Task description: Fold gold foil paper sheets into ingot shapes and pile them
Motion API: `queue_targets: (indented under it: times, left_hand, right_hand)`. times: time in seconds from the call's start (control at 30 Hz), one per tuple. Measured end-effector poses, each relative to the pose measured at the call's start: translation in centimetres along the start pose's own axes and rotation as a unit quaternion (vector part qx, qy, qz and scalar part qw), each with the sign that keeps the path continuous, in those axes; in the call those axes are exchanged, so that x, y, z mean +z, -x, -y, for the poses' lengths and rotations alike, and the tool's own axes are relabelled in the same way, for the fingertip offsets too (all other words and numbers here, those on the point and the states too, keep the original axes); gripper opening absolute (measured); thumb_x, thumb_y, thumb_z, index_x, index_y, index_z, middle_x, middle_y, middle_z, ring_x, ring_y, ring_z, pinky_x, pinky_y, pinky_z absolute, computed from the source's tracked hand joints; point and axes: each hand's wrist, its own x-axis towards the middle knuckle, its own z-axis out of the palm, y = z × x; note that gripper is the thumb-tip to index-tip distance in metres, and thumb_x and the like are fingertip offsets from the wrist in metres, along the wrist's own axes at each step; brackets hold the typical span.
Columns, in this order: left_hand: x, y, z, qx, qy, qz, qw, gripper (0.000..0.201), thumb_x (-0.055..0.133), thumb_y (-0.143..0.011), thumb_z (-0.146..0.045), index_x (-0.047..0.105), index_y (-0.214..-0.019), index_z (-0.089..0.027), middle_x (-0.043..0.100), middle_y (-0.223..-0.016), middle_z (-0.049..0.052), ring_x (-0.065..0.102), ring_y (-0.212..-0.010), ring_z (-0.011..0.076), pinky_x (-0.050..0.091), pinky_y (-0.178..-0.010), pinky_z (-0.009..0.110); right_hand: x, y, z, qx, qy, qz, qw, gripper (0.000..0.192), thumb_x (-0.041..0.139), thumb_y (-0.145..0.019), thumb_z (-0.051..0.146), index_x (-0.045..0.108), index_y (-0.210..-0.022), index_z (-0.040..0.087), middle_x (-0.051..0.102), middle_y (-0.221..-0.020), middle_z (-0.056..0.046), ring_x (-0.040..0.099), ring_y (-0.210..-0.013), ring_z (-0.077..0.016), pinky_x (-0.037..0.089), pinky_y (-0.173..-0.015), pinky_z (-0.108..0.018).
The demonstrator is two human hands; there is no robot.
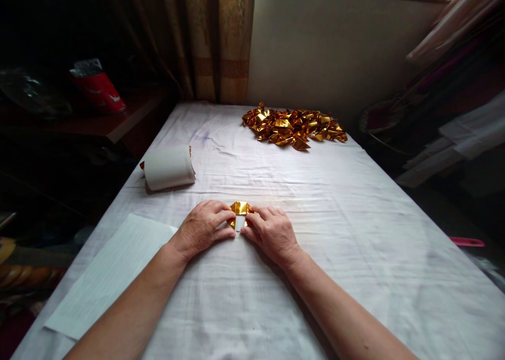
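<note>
A small piece of gold foil paper, partly folded with a white underside showing, lies on the white cloth of the table. My left hand presses its left side with thumb and fingertips. From the other side my right hand pinches its right edge. Both hands rest on the cloth, their fingertips nearly touching over the paper. A heap of several folded gold foil pieces lies at the far end of the table.
A roll of white-backed sheets lies at the left edge. A lined white sheet sits near the front left corner. A red bag stands on a dark side shelf. Curtains and a pale wall close the far side.
</note>
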Motion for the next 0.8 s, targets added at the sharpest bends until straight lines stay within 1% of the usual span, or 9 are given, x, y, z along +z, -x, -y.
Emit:
queue_targets:
  times: [0.1, 0.27, 0.33, 0.43, 0.57, 0.7, 0.8]
  left_hand:
    - [0.0, 0.1, -0.1, -0.009, 0.002, -0.003, 1.0, 0.023, 0.072, -0.08, -0.037, 0.067, -0.099, -0.025, 0.068, -0.106, 0.002, 0.061, -0.1, 0.0203, 0.046, -0.092, 0.036]
    - [0.1, 0.0, -0.1, -0.018, 0.004, -0.005, 1.0, 0.016, 0.069, -0.083, -0.035, 0.068, -0.096, -0.027, 0.068, -0.104, 0.001, 0.061, -0.099, 0.0195, 0.045, -0.093, 0.036]
    - [0.0, -0.1, -0.1, -0.02, 0.008, -0.006, 1.0, 0.015, 0.07, -0.082, -0.034, 0.068, -0.096, -0.027, 0.069, -0.103, 0.0, 0.061, -0.099, 0.0192, 0.045, -0.092, 0.035]
    - [-0.1, -0.1, -0.2, -0.023, 0.019, -0.002, 1.0, 0.015, 0.072, -0.081, -0.033, 0.067, -0.094, -0.026, 0.068, -0.103, -0.001, 0.061, -0.098, 0.0187, 0.044, -0.091, 0.035]
    - [-0.3, -0.2, -0.3, -0.027, 0.03, 0.004, 0.999, 0.018, 0.074, -0.079, -0.034, 0.067, -0.094, -0.026, 0.068, -0.104, -0.001, 0.06, -0.1, 0.0191, 0.044, -0.092, 0.035]
    - [-0.2, -0.3, -0.3, -0.033, 0.023, 0.009, 0.999, 0.018, 0.073, -0.079, -0.035, 0.068, -0.095, -0.027, 0.068, -0.103, 0.0, 0.061, -0.098, 0.0197, 0.045, -0.09, 0.035]
    - [0.0, -0.4, -0.3, -0.027, 0.003, 0.0, 1.0, 0.015, 0.071, -0.082, -0.035, 0.068, -0.093, -0.026, 0.069, -0.1, 0.0, 0.061, -0.095, 0.0193, 0.045, -0.088, 0.035]
  right_hand:
    - [-0.1, 0.0, -0.1, 0.0, -0.01, 0.001, 1.0, 0.022, 0.061, -0.09, 0.042, 0.069, -0.096, 0.022, 0.069, -0.112, -0.008, 0.059, -0.089, -0.0215, 0.041, -0.079, -0.034]
    - [-0.9, -0.1, -0.2, 0.004, -0.061, 0.046, 0.997, 0.033, 0.072, -0.081, 0.039, 0.066, -0.107, 0.02, 0.066, -0.12, -0.009, 0.059, -0.1, -0.0245, 0.045, -0.084, -0.036]
    - [-1.0, -0.2, -0.2, 0.006, -0.063, 0.05, 0.997, 0.03, 0.072, -0.082, 0.037, 0.066, -0.105, 0.02, 0.066, -0.118, -0.008, 0.059, -0.1, -0.0243, 0.045, -0.085, -0.036]
    - [-0.6, -0.2, -0.3, -0.003, -0.042, 0.038, 0.998, 0.023, 0.068, -0.086, 0.039, 0.067, -0.099, 0.021, 0.068, -0.113, -0.007, 0.06, -0.096, -0.0229, 0.044, -0.083, -0.035]
    - [0.1, -0.2, -0.4, -0.016, -0.004, 0.01, 1.0, 0.026, 0.063, -0.089, 0.044, 0.066, -0.1, 0.022, 0.069, -0.112, -0.008, 0.06, -0.092, -0.022, 0.042, -0.079, -0.034]
    - [0.6, -0.2, -0.3, -0.005, 0.006, -0.004, 1.0, 0.026, 0.061, -0.09, 0.046, 0.067, -0.095, 0.021, 0.07, -0.107, -0.007, 0.061, -0.089, -0.0213, 0.04, -0.077, -0.034]
    - [0.8, -0.3, -0.4, 0.005, 0.004, -0.008, 1.0, 0.026, 0.059, -0.091, 0.046, 0.067, -0.092, 0.021, 0.07, -0.104, -0.008, 0.061, -0.087, -0.0206, 0.041, -0.077, -0.033]
